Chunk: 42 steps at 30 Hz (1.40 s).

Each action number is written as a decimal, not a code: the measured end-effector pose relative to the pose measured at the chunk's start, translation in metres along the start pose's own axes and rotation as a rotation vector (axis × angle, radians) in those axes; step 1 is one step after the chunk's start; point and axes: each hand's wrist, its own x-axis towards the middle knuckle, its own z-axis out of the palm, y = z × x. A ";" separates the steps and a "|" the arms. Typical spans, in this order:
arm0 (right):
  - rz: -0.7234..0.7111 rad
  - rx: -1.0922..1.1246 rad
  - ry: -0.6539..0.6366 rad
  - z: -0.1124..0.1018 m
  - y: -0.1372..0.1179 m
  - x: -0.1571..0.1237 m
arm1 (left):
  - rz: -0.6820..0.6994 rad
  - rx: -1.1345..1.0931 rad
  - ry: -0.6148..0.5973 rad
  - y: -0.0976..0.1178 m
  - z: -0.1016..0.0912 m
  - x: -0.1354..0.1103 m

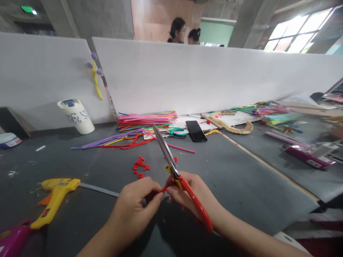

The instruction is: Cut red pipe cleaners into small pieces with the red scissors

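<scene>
Between thumb and fingertips, my left hand (136, 201) pinches a short red pipe cleaner piece (163, 190). My right hand (205, 191) meets it from the other side, its fingertips at the same piece. A pair of scissors (197, 205) with red handles rests in my right hand, blades pointing up and away. Something small and yellow (167, 168) shows beside the scissors' pivot; I cannot make out what it is. Just beyond my hands lie several small cut red pieces (139, 163) in a loose pile on the dark table (230, 210).
A yellow glue gun (57, 192) with a glue stick lies at left. Behind are a bundle of coloured pipe cleaners (146, 119), teal-handled pliers (177, 132), a black phone (196, 131) and a white tumbler (76, 116). A white partition (187, 78) borders the table; two people are beyond it.
</scene>
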 end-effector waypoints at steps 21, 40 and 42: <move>-0.131 -0.007 0.036 0.003 0.000 -0.003 | -0.619 -0.765 -0.164 0.006 0.005 0.004; -0.140 -0.391 -0.007 -0.013 -0.020 0.008 | -0.385 -0.632 -0.319 0.007 -0.010 0.018; -0.146 -0.463 -0.007 -0.015 -0.026 0.010 | -0.390 -0.571 -0.289 0.014 -0.012 0.022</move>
